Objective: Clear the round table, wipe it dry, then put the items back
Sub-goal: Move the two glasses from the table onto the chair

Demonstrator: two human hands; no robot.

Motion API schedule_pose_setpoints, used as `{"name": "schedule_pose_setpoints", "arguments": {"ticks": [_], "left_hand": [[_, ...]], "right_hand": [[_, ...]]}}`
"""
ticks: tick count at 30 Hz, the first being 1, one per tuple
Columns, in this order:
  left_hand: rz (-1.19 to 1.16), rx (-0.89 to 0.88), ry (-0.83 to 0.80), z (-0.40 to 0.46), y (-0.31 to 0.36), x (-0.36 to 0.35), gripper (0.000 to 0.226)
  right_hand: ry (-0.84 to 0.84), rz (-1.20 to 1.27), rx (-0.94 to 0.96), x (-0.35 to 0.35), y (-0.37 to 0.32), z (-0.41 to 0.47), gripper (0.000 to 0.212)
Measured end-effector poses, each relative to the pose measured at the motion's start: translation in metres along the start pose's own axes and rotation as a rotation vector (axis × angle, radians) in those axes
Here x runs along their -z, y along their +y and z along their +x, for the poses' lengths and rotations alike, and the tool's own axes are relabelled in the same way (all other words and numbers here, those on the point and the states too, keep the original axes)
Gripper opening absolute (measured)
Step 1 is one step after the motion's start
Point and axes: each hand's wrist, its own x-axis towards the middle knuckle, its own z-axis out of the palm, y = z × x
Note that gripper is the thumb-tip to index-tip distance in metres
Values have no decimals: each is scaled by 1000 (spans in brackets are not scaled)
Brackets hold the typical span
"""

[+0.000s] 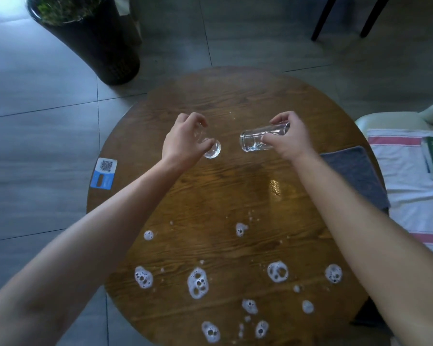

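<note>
Glasses come off first, in my judgement: the clear tumblers look slick, so each wants a firm hold and a steady carry to the towel-covered seat [410,196] on the right, well clear of the foam blobs [197,282] on the near part of the round table [210,196]. The left hand [183,143] reaches forward, fingers curled around a small glass [212,149] above the far middle of the table. The right hand [289,139] pinches a taller glass [258,139], tilted almost on its side, while a grey cloth [355,171] lies on the table's right edge.

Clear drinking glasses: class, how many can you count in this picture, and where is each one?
2. One clear drinking glass is held in the left hand; the other clear drinking glass is held tilted in the right hand, both above the round wooden table.
</note>
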Motion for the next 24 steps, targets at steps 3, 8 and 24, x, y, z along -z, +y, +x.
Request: {"name": "schedule_pose_setpoints", "arguments": {"ticks": [3,8,24], "left_hand": [[-37,-57,-22,-32,18,5,41],[-12,-130,-110,-89,50,10,39],[-199,-514,-86,-286,278,113,77]], "right_hand": [[-43,81,24,22,9,-42,38],[-46,176,41,65,31,-121,35],[107,265,455,306,-8,-375,75]]}}
